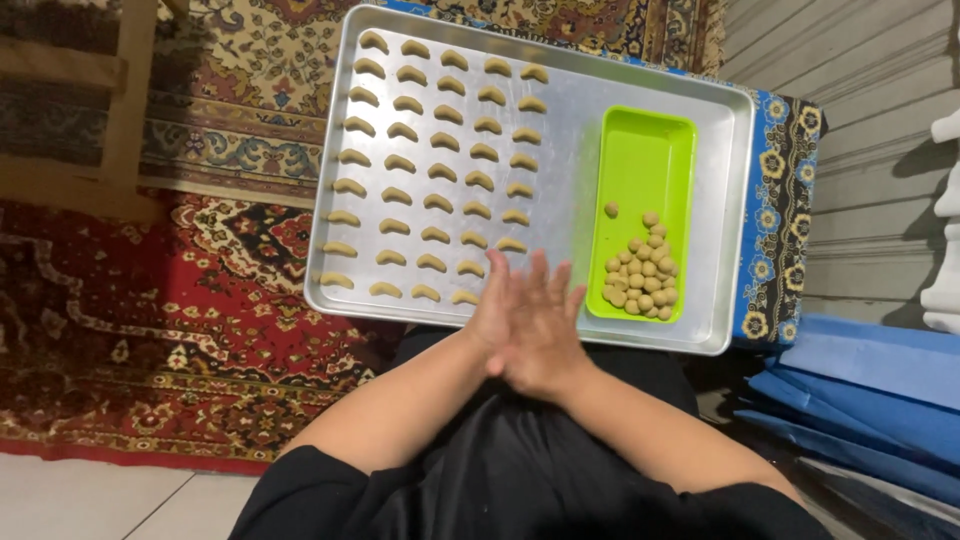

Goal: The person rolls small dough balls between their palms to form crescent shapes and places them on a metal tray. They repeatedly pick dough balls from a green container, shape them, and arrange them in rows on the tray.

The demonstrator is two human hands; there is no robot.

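Left hand (500, 320) and right hand (545, 335) pressed flat together (anything between is hidden), near green tray (645, 150) of dough balls (642, 275).

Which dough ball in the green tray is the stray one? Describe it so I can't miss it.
Find the big metal baking tray; the green tray sits on its right side. Dough balls pile at its near end. The stray ball lies alone above them by the left wall, touching none.
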